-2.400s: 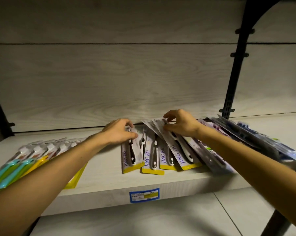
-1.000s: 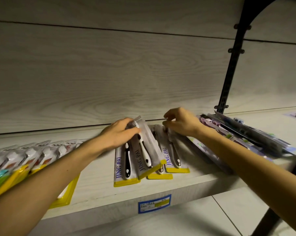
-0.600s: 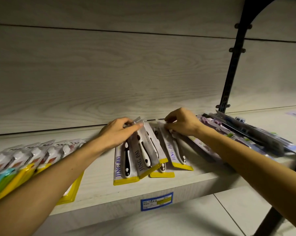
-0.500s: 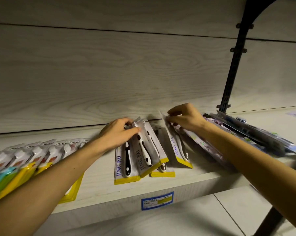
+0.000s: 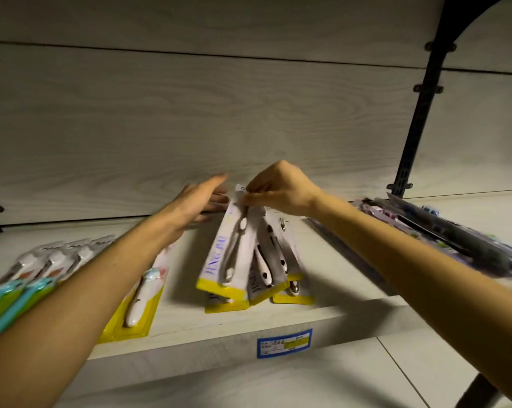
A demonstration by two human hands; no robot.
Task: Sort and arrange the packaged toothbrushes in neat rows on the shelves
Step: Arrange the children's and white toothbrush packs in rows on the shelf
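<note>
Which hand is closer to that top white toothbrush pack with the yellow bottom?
Right. The right hand pinches the top toothbrush pack at its upper end; the left hand is open just beside it.

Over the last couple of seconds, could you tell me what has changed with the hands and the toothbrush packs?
The right hand now pinches the top of a yellow-edged pack and has carried it left, over the other packs of that stack. The left hand has let go of the pack it held and is open beside the stack. The row of packs on the left, the dark packs on the right and the price label look unchanged.
</note>
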